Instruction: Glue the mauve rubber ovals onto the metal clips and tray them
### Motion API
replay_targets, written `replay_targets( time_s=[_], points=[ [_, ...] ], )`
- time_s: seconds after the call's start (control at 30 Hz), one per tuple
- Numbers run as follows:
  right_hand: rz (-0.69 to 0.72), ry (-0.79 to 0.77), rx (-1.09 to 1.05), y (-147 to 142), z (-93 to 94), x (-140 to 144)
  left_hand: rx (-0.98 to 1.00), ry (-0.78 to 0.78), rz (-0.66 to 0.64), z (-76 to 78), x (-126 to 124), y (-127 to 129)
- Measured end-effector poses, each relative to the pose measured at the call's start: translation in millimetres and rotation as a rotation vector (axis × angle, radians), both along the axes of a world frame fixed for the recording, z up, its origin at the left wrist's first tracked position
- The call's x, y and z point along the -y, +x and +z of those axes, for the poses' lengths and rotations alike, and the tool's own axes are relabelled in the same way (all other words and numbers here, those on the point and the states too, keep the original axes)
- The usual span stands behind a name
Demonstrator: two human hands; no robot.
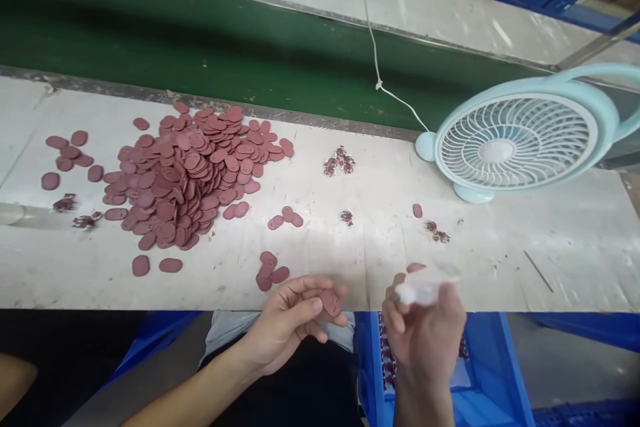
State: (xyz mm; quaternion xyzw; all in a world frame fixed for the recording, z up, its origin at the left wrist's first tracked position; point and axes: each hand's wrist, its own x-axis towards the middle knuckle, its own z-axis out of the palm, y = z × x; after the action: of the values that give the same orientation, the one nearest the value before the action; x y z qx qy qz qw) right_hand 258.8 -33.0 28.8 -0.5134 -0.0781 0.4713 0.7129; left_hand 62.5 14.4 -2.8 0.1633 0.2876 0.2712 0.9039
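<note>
My left hand [295, 313] pinches a flat, reddish-brown oval piece [329, 303] between thumb and fingers, just over the table's front edge. Over to its right, my right hand [425, 327] is closed on a whitish, partly see-through object [425, 285]; motion smears it, so its kind does not show. Beside my left hand lies a small cluster of similar oval pieces [267, 271]. A large heap of oval pieces [185, 173] covers the table's left part. Another few oval pieces [287, 217] lie between the heap and my hands.
A pale blue fan [517, 140] stands at the right, its white cord [375, 60] crossing a green belt [300, 73]. Small dark-red and shiny bits [340, 161] lie in bunches on the white table [310, 180]. Below the edge is a blue bin [500, 373]. Someone's arm [15, 380] shows at lower left.
</note>
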Motion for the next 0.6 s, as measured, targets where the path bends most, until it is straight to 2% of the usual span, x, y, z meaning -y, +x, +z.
replay_targets(
  time_s=[0.1, 0.2, 0.43, 0.6],
  points=[
    [0.055, 0.000, 0.215, -26, 12.7, 12, 0.001, -0.043, 0.011, 1.0, -2, 2],
    [0.073, 0.039, 0.329, -40, 15.5, 13, -0.012, -0.068, 0.002, 3.2, -5, 4],
    [-0.042, 0.131, 0.528, -60, 14.2, 3, 0.039, -0.022, -0.021, 4.1, -8, 0],
    [-0.155, 0.103, 0.682, -70, 11.0, 0, 0.014, 0.013, -0.011, 0.4, -5, -2]
  ],
)
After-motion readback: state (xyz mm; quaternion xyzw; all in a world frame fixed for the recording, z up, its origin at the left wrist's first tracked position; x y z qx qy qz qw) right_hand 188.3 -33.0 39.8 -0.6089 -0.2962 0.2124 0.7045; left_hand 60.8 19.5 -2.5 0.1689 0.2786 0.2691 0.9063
